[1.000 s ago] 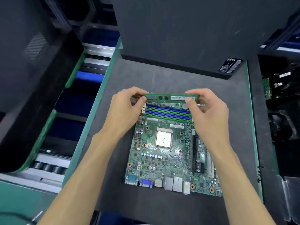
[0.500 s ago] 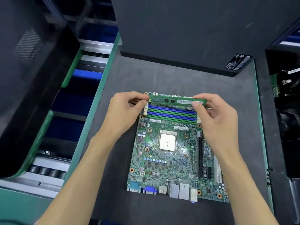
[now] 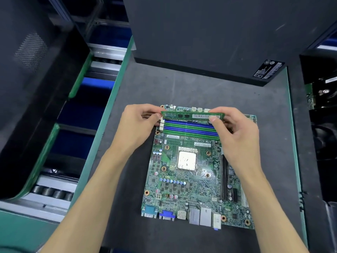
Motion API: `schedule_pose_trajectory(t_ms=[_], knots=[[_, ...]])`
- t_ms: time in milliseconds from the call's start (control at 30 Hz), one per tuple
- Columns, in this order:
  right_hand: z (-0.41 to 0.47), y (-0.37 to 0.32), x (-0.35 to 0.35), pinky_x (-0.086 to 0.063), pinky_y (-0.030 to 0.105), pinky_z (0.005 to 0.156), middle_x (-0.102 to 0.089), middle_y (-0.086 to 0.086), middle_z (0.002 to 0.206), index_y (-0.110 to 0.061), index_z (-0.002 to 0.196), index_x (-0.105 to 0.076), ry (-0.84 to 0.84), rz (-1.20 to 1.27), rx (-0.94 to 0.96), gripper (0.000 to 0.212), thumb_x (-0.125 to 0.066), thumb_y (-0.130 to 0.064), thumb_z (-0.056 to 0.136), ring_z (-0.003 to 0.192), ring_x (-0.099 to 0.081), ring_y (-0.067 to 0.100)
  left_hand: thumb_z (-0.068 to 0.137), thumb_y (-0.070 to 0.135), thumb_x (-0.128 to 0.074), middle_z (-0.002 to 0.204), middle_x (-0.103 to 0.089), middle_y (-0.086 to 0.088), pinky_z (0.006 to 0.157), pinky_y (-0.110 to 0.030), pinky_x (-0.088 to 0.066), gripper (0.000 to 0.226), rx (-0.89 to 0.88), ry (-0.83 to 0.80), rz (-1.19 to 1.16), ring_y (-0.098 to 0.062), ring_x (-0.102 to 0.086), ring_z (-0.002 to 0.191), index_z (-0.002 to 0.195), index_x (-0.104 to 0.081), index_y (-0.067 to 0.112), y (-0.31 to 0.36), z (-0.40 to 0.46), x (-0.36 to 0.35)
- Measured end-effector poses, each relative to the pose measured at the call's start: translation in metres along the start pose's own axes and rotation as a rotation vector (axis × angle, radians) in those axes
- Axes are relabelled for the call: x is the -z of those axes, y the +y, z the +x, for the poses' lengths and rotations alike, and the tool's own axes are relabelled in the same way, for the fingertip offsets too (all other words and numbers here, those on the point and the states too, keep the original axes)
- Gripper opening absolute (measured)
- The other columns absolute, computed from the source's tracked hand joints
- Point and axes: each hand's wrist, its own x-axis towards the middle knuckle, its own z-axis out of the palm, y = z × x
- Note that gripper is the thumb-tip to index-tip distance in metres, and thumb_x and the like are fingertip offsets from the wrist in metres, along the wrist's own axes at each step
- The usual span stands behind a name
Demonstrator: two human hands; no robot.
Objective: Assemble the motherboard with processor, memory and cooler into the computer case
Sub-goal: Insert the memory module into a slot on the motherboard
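Left hand, right hand, pinching memory stick ends

Lying matt and faintly scuffed: dark grey mat. Gleaming with a lacquered green sheen and bright solder dots: flat green circuit board. Shining dull and scratched: square silver metal processor lid. Glinting as smooth moulded plastic: blue and green slots. Showing brushed metal: silver port housings. Looking satin-matt: black sheet-metal case panel.
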Motion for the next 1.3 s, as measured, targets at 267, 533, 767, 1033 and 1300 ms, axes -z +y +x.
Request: schedule_pose_trajectory(t_ms=[267, 533, 767, 1033, 1300], knots=[[-0.0005, 0.0028, -0.0006, -0.052, 0.025, 0.073, -0.071, -0.004, 0.092, -0.031, 0.100, -0.072, 0.006, 0.002, 0.006, 0.012, -0.067, -0.020, 0.098, 0.084, -0.061, 0.018, 0.093, 0.001, -0.063, 0.085, -0.074, 0.008, 0.070, -0.009, -0.051, 0.026, -0.008, 0.002, 0.011, -0.003, -0.070, 0.071, 0.093, -0.077, 0.024, 0.0016, -0.0016, 0.0003], [-0.0018, 0.0037, -0.0017, -0.051, 0.026, 0.072, -0.070, -0.006, 0.090, -0.031, 0.099, -0.072, 0.019, 0.020, 0.013, 0.013, -0.067, -0.019, 0.097, 0.080, -0.058, 0.017, 0.093, -0.001, -0.062, 0.089, -0.077, -0.003, 0.075, -0.015, -0.055, 0.021, 0.011, 0.002, -0.023, -0.013, -0.073, 0.079, 0.099, -0.078, 0.010, -0.0007, -0.0001, -0.0013], [-0.0024, 0.0045, -0.0006, -0.052, 0.033, 0.074, -0.071, 0.001, 0.090, -0.031, 0.100, -0.072, 0.017, 0.003, 0.021, 0.012, -0.067, -0.019, 0.097, 0.081, -0.061, 0.020, 0.093, -0.003, -0.061, 0.091, -0.077, -0.004, 0.081, -0.024, -0.058, 0.023, 0.012, -0.007, -0.060, -0.019, -0.074, 0.083, 0.097, -0.077, 0.012, -0.0011, 0.0001, -0.0014], [-0.0046, 0.0055, 0.0008, -0.053, 0.035, 0.079, -0.071, 0.002, 0.091, -0.032, 0.100, -0.072, 0.020, 0.000, 0.019, 0.014, -0.067, -0.019, 0.097, 0.084, -0.063, 0.019, 0.093, 0.000, -0.062, 0.086, -0.075, 0.009, 0.072, -0.013, -0.054, 0.030, -0.020, 0.002, -0.023, -0.009, -0.072, 0.075, 0.089, -0.075, 0.027, 0.0020, -0.0029, 0.0002], [-0.0067, 0.0082, 0.0011, -0.046, 0.026, 0.059, -0.067, -0.010, 0.078, -0.032, 0.100, -0.073, 0.036, -0.073, 0.067, 0.014, -0.067, -0.020, 0.097, 0.068, -0.055, 0.008, 0.096, 0.002, -0.057, 0.094, -0.074, 0.010, 0.076, -0.017, -0.054, 0.030, -0.065, -0.008, 0.055, -0.011, -0.070, 0.080, 0.094, -0.077, 0.025, 0.0027, -0.0077, -0.0019]])
